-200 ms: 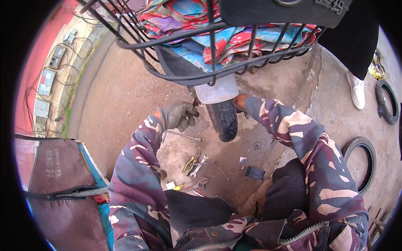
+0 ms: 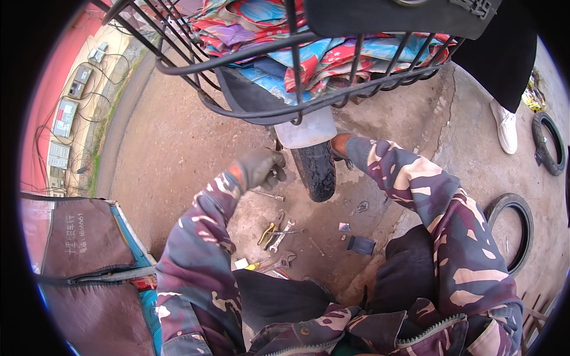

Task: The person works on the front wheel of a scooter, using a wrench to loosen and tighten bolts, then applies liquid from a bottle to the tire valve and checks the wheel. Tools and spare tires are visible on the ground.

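Observation:
A black tyre (image 2: 316, 172) stands upright in front of me, below a pale mudguard (image 2: 306, 127). My left hand (image 2: 264, 169), in a grey glove, is just left of the tyre and apart from it. Its fingers are curled in; whatever they hold, if anything, is hidden. My right hand (image 2: 341, 145) reaches behind the wheel's right side. Only its wrist and a little of the hand show, and the fingers are out of sight. Under my left hand a metal rod-like tool (image 2: 267, 194) lies on the ground.
Yellow-handled pliers (image 2: 265, 234), an open-ended spanner (image 2: 283, 235) and an adjustable spanner (image 2: 284, 261) lie on the concrete. A dark basket (image 2: 237, 113) with colourful cloth overhangs the wheel. Loose tyres (image 2: 512, 234) lie at right; a person's white shoe (image 2: 504, 127) is near them.
My left hand has moved slightly right and down, closer to the tyre. The basket and wheel have shifted a little to the left. My right arm looks unchanged.

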`<state>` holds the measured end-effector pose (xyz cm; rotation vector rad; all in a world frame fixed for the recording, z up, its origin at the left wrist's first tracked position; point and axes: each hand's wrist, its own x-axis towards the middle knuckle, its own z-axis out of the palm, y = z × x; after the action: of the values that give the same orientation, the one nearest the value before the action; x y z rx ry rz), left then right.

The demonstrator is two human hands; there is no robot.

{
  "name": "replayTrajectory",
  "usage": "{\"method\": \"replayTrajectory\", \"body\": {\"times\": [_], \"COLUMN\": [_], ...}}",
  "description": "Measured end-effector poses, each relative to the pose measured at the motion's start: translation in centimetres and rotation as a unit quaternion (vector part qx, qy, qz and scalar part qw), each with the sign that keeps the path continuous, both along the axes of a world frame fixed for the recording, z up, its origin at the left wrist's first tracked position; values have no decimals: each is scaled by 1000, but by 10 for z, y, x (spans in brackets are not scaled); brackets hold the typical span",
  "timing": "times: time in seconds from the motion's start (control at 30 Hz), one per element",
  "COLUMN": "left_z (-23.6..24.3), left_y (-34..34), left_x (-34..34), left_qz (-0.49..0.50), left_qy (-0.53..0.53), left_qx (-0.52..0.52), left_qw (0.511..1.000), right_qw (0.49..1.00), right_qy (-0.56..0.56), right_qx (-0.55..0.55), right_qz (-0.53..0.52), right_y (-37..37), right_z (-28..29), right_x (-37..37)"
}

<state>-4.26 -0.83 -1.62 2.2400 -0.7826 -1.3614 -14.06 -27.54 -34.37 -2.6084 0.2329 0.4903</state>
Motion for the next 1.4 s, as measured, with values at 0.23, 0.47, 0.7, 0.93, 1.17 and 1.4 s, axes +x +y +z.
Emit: {"method": "replayTrajectory", "body": {"times": [0.23, 0.47, 0.7, 0.93, 1.17, 1.4], "left_z": [-55, -186, -226, -246, -149, -31], "left_y": [26, 43, 14, 71, 90, 58], "left_x": [-20, 2, 51, 72, 48, 12], "left_qz": [120, 1, 33, 272, 230, 88], "left_qy": [-1, -355, -375, -196, -10, 30], "left_qx": [-73, -118, -84, -129, -137, -53], "left_qw": [990, 927, 923, 933, 964, 994], "right_qw": [993, 992, 993, 989, 986, 980], "right_qy": [-64, -36, -8, -13, -22, -29], "right_qx": [40, 43, 28, 43, 82, 125], "right_qz": [-94, -109, -117, -138, -145, -153], "right_y": [21, 34, 36, 38, 44, 45], "right_z": [61, 135, 167, 176, 168, 163], "right_x": [-21, -35, -47, -52, -44, -36]}}
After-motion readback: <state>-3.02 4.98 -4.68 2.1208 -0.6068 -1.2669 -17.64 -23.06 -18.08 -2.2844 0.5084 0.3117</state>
